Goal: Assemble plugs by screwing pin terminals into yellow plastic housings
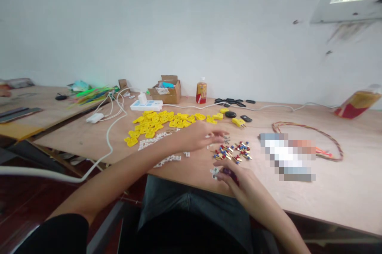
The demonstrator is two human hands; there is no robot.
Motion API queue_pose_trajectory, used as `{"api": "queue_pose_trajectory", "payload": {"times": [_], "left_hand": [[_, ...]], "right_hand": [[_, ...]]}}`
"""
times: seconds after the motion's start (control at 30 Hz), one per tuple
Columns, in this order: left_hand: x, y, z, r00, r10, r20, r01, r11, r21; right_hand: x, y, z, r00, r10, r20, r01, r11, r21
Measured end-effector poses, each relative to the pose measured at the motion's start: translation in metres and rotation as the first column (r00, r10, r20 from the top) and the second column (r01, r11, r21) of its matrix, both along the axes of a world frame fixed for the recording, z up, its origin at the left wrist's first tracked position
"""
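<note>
1. Fingers of the left hand stretch forward, released and slightly apart, right by the tiny dark pieces on the wooden table
2. Down near the front edge, the right hand curls its fingers firmly round a dark purple handle, and a white piece sits at its fingertips; pinched or just resting, one cannot tell
3. Just beyond that hand, gold-coloured parts with red or blue ends lie scattered
4. Over the white parts reaches the left forearm, hiding some, while yellow pieces spread out behind
5. Farther back, a power strip, an open cardboard box and a red-and-yellow bottle stand toward the wall
</note>
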State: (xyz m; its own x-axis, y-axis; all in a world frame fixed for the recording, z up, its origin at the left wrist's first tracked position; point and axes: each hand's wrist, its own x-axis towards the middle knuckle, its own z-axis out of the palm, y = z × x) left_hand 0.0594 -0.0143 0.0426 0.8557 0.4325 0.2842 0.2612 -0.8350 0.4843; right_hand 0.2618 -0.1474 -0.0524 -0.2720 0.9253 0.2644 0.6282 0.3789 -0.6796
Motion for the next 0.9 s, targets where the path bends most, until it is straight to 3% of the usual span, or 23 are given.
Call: {"api": "queue_pose_trajectory", "payload": {"times": [0.1,0.2,0.33,0.47,0.6,0.7,0.77,0.83,0.9], "left_hand": [[-0.034,-0.066,-0.024,0.994,0.094,0.052,-0.088,0.989,-0.117],[-0.043,-0.096,-0.057,0.979,0.193,0.073,-0.174,0.963,-0.203],[-0.032,-0.093,-0.085,0.95,0.292,0.11,-0.244,0.915,-0.323],[-0.026,-0.086,-0.09,0.936,0.33,0.122,-0.248,0.865,-0.436],[-0.028,-0.087,-0.091,0.925,0.341,0.169,-0.228,0.852,-0.471],[-0.029,-0.09,-0.096,0.904,0.376,0.203,-0.239,0.84,-0.488],[-0.031,-0.091,-0.099,0.887,0.398,0.235,-0.247,0.838,-0.487],[-0.032,-0.091,-0.102,0.867,0.413,0.278,-0.239,0.835,-0.495],[-0.034,-0.091,-0.102,0.856,0.418,0.304,-0.225,0.831,-0.508]], "right_hand": [[-0.007,0.007,-0.005,0.997,0.046,0.066,-0.049,0.998,0.049],[-0.006,0.011,-0.006,0.996,0.05,0.079,-0.057,0.994,0.092],[0.004,0.001,0.012,0.996,-0.066,-0.064,0.076,0.983,0.168],[-0.006,0.0,0.037,0.892,-0.046,-0.449,0.17,0.956,0.24],[-0.035,0.013,0.035,0.774,0.054,-0.631,0.163,0.946,0.281],[-0.043,0.015,0.024,0.766,0.089,-0.637,0.161,0.932,0.324],[-0.037,0.009,0.02,0.806,0.079,-0.586,0.191,0.903,0.384],[-0.027,0.001,0.02,0.898,0.033,-0.439,0.175,0.888,0.425],[-0.019,-0.002,0.022,0.98,0.011,-0.201,0.071,0.915,0.396]]}}
